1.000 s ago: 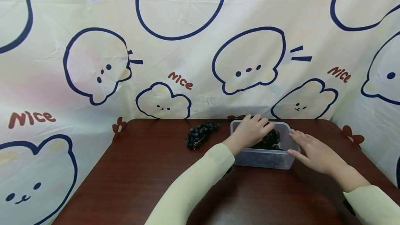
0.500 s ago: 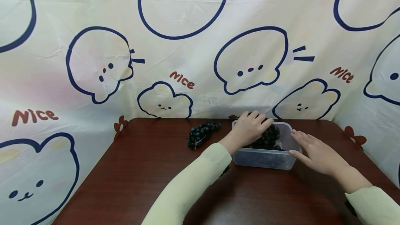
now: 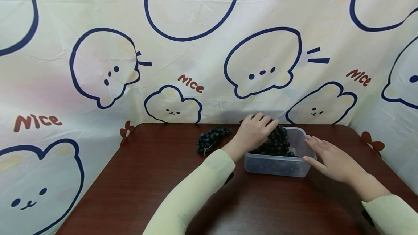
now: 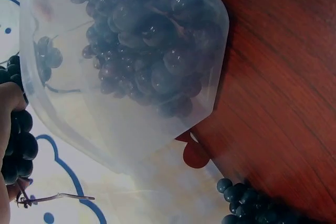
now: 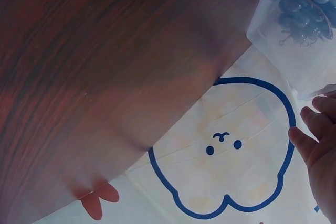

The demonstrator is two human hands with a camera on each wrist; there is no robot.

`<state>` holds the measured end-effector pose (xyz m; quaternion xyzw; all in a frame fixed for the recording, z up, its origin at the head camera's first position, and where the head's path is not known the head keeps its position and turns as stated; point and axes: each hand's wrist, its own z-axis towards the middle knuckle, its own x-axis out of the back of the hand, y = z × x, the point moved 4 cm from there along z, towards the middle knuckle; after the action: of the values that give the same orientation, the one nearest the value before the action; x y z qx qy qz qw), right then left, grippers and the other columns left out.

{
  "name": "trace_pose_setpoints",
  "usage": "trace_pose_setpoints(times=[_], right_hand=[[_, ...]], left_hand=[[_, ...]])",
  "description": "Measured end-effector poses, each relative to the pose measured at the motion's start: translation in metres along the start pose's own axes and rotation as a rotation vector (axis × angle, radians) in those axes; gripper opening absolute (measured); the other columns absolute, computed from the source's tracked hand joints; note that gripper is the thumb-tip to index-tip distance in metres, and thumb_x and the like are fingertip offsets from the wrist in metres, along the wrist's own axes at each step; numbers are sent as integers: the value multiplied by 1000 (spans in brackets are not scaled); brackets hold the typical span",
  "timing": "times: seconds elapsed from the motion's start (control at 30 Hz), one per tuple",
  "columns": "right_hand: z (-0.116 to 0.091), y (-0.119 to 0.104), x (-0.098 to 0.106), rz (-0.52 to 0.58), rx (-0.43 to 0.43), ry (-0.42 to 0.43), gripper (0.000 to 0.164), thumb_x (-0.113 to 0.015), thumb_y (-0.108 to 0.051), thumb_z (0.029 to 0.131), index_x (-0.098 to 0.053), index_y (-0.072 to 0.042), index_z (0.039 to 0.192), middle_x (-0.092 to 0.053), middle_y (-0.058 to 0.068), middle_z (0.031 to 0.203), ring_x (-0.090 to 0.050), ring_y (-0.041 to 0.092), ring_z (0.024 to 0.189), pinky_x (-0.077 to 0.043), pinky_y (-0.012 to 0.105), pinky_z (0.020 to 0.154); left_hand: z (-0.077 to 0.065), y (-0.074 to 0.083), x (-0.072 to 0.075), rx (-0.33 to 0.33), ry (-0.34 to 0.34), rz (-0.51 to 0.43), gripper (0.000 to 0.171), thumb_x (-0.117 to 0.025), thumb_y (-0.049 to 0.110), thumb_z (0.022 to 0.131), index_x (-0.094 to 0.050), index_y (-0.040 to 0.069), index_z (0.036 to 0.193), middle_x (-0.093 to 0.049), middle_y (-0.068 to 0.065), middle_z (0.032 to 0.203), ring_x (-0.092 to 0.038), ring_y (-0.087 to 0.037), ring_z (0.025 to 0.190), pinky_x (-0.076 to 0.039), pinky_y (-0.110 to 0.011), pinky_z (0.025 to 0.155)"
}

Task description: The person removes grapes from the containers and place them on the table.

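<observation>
Dark grapes point(image 3: 275, 142) fill much of a clear plastic box point(image 3: 277, 166) on the table. My left hand point(image 3: 250, 132) is over the box's left end. In the left wrist view its fingers grip another bunch of dark grapes point(image 4: 21, 148), with a bare stem poking out. Most of that bunch is hidden behind the hand in the head view. On the other side my right hand point(image 3: 336, 159) lies with straight fingers along the box's right end, fingertips at the rim. The right wrist view shows those fingers beside the box wall point(image 5: 275, 59).
One more bunch of dark grapes point(image 3: 212, 140) lies on the brown wooden table point(image 3: 156, 177), left of the box. Behind the table hangs a pale cloth point(image 3: 209, 61) with cartoon outlines, close to the back edge.
My left hand has shifted left within the box's area, uncovering more of the grapes inside. My right hand has stayed at the box's right end.
</observation>
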<state>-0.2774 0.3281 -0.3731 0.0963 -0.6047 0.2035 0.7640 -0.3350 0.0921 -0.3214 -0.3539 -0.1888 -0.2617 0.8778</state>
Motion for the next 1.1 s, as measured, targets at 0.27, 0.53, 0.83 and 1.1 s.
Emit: trace_pose_setpoints(times=[0.27, 0.53, 0.83, 1.1], right_hand=[[1, 0, 0, -2, 16, 13, 73, -58, -48, 95, -45, 7, 140, -38, 28, 146, -37, 46, 132, -21, 54, 111], [0, 0, 1, -4, 4, 6, 73, -57, -49, 95, -45, 7, 141, -38, 28, 146, -36, 46, 133, -22, 55, 111], [-1, 1, -1, -3, 2, 6, 74, -57, -49, 95, -45, 7, 141, -38, 28, 146, -36, 46, 133, -25, 58, 108], [-1, 2, -3, -3, 4, 10, 74, -57, -49, 95, -44, 6, 142, -37, 27, 147, -36, 45, 133, -21, 54, 111]], left_hand=[[-4, -14, 9, 53, -24, -26, 37, -68, 28, 88, -64, 20, 123, -65, 2, 111, -62, -18, 100, -53, -32, 76], [-11, -28, 17, 96, 63, -5, 30, -66, 24, 89, -68, 19, 118, -67, 0, 109, -64, -17, 95, -54, -33, 75], [-26, -46, 28, 174, 74, -24, 32, -64, 16, 85, -68, 16, 117, -67, -1, 108, -62, -19, 96, -53, -35, 77], [-46, -64, 37, 224, 76, -72, 39, -74, 19, 81, -67, 13, 119, -67, -4, 109, -62, -22, 99, -53, -38, 77]])
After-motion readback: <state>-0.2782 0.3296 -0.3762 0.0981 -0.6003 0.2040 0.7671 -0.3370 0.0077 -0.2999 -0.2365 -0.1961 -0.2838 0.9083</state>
